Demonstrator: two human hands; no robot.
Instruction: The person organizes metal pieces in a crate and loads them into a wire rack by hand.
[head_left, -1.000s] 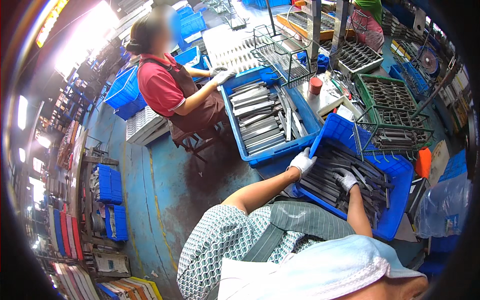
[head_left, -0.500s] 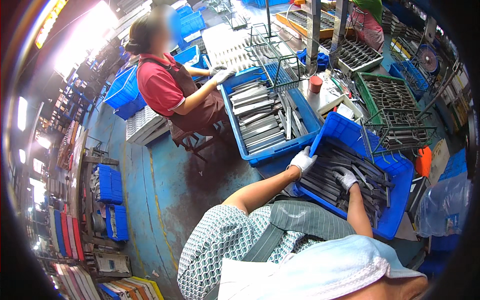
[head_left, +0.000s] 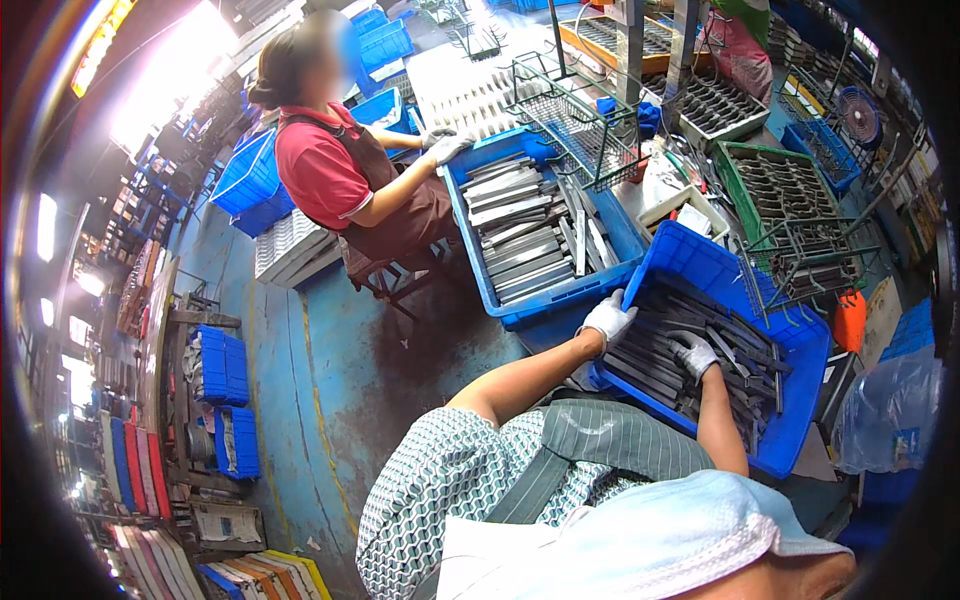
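- Bars of dark grey metal, long and narrow (head_left: 640, 372), lie heaped inside a deep-blue plastic bin (head_left: 802, 395) before the person, roughly parallel toward the left, more jumbled toward the right.
- Left hand, in a white glove (head_left: 608, 322), is at the upper left edge of that bin; its fingers are close together, and I cannot tell whether they grip the rim.
- Right hand, also white-gloved (head_left: 692, 356), is over the heap with fingers bent; the tips are unclear against the metal, so I cannot tell whether they hold a bar.
- Lighter blue rectangular plastic bin (head_left: 575, 297), just beyond the left hand, contains paler grey metal bars (head_left: 520, 245).
- Co-worker in a red shirt and brown apron (head_left: 310, 160) has gloved hands (head_left: 447, 149) at that bin's far left corner.
- Green wire rack (head_left: 800, 265) appears above the deep-blue bin's right side.
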